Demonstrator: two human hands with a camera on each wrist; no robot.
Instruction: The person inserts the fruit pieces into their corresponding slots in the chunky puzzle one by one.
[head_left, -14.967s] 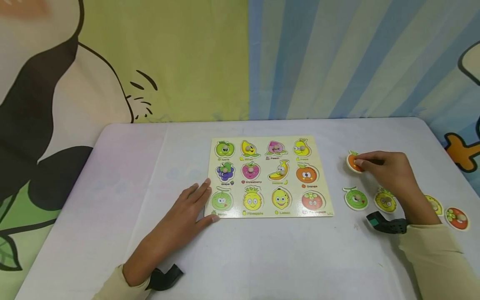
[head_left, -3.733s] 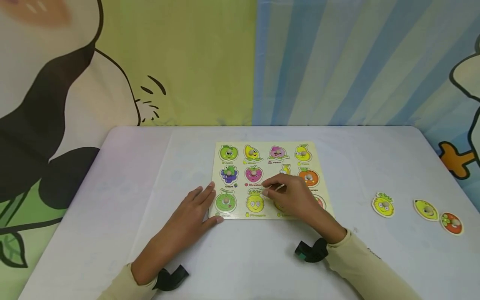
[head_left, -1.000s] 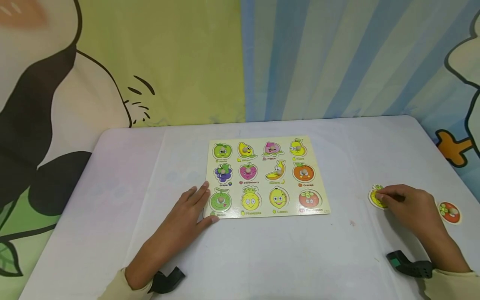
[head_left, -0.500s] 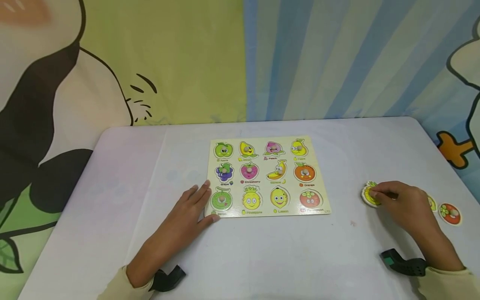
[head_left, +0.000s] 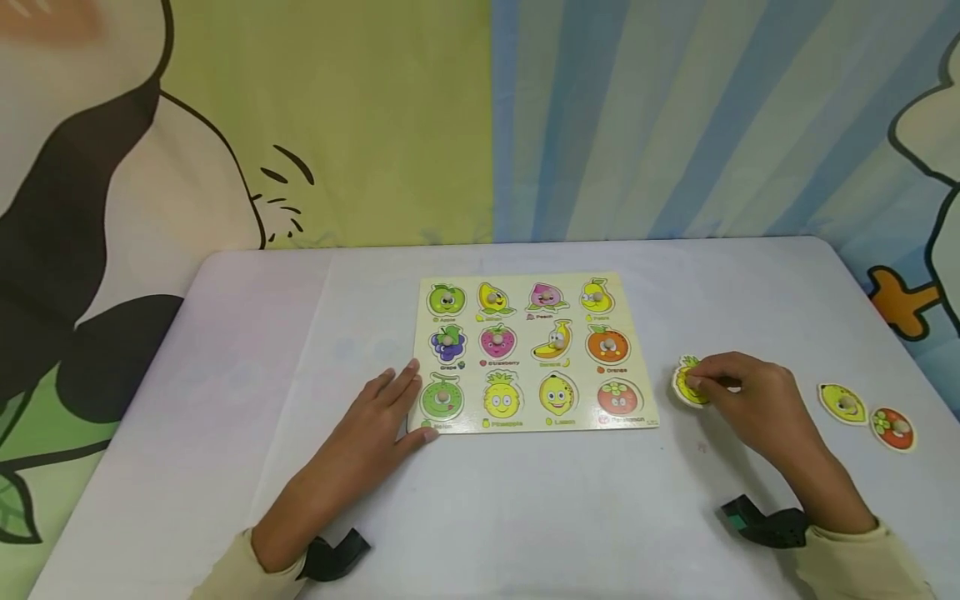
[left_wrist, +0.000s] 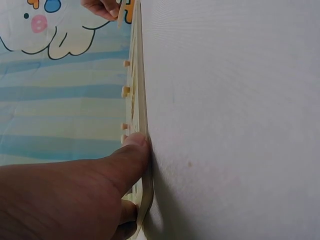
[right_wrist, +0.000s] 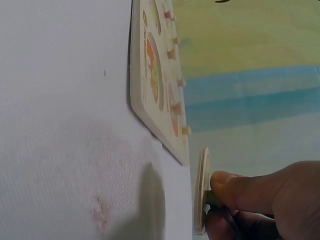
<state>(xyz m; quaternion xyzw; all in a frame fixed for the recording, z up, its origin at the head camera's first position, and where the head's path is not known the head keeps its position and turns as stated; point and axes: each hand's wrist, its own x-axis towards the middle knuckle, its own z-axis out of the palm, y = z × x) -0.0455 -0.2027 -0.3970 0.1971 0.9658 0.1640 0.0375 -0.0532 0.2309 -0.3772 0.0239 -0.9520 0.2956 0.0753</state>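
My right hand (head_left: 757, 404) pinches the knob of a pineapple puzzle piece (head_left: 686, 383), held above the table to the right of the puzzle board. In the right wrist view the piece (right_wrist: 201, 192) is edge-on, apart from the tabletop, thumb and fingers on its knob. My left hand (head_left: 367, 433) rests with straight fingers on the lower left corner of the wooden fruit puzzle board (head_left: 528, 396); the left wrist view shows its thumb (left_wrist: 132, 150) along the board's edge. Knobbed pieces fill the upper two rows and the melon slot (head_left: 442, 397). The pineapple (head_left: 501, 398), lemon and persimmon slots show printed pictures.
A lemon piece (head_left: 842, 404) and a persimmon piece (head_left: 893, 429) lie on the white-covered table (head_left: 525, 517) at the right. Behind the table hangs a printed cartoon backdrop (head_left: 337, 125). Black wrist cameras (head_left: 765, 525) sit at both wrists.
Over the last second my right hand has lifted the pineapple piece and carried it left toward the board. Earlier, the orange and melon pieces went into the board. My left hand stays put.
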